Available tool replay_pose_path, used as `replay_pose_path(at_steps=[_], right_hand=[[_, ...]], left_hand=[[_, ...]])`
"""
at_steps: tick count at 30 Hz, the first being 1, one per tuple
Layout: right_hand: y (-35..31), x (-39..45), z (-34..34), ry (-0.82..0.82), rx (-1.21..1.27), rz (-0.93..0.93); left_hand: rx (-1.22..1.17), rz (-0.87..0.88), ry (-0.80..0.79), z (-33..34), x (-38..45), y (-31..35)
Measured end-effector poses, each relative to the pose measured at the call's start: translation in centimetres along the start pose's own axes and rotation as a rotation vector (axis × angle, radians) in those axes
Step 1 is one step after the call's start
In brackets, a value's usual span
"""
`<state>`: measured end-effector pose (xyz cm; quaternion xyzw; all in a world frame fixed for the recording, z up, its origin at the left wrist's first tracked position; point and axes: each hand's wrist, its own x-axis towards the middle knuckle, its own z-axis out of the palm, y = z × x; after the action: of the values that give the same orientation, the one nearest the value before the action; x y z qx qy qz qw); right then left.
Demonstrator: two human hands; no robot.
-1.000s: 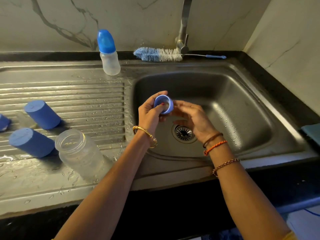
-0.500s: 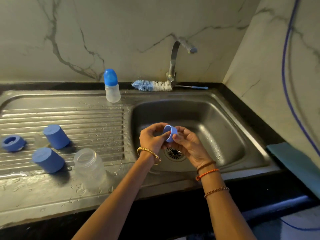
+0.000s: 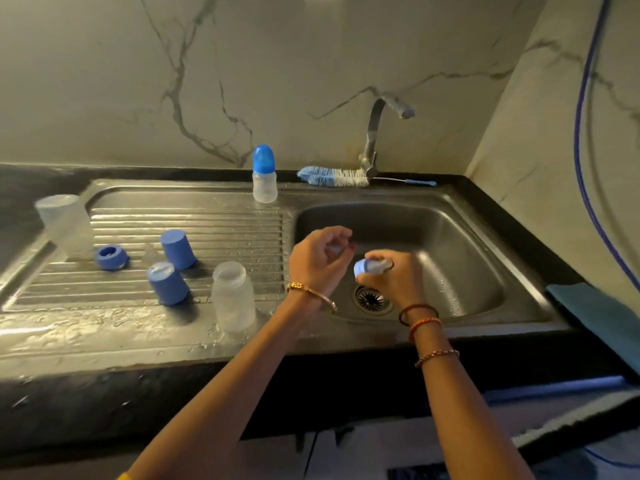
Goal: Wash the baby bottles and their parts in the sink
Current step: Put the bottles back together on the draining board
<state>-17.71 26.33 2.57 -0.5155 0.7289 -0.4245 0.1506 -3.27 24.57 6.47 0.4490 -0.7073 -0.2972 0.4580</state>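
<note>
both hands hang over the sink [image 3: 460, 216]: the right hand [image 3: 394, 282] grips a blue ring [image 3: 363, 266], and the left hand [image 3: 320, 259] just left of it pinches something small and pale, too blurred to name. on the drainboard [image 3: 207, 223] to the left stand two blue caps [image 3: 177, 249], a blue collar [image 3: 110, 257] and an open bottle [image 3: 233, 301], with a capped bottle [image 3: 264, 176] and a brush [image 3: 332, 177] along the far rim.
</note>
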Motion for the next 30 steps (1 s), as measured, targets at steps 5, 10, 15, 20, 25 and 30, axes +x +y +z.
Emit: replay_pose_path(at_steps=[5, 10, 15, 20, 25, 30], right_hand=[[-6.4, -0.4, 0.7, -0.068, 0.365, -0.098], [-11.0, -2.0, 3.1, -0.246, 0.471, -0.202], [-13.0, -3.2, 6.3, -0.393, 0.397, -0.133], [-14.5, -3.8, 7.7, -0.436, 0.22, -0.178], [-15.1, -4.2, 8.0, -0.453, 0.049, -0.262], [-15.6, -4.5, 8.4, -0.475, -0.014, -0.319]], left_hand=[[0.251, 0.385, 0.349, -5.0, -0.1, -0.4], [-0.039, 0.07, 0.365, -9.5, -0.7, -4.1], [-0.379, -0.267, 0.245, -11.8, -2.7, -8.0], [-0.374, -0.396, -0.042, -12.4, -3.4, -10.7], [-0.198, -0.329, -0.127, -11.6, -3.7, -11.3], [-0.172, -0.302, -0.087, -11.7, -3.7, -11.4]])
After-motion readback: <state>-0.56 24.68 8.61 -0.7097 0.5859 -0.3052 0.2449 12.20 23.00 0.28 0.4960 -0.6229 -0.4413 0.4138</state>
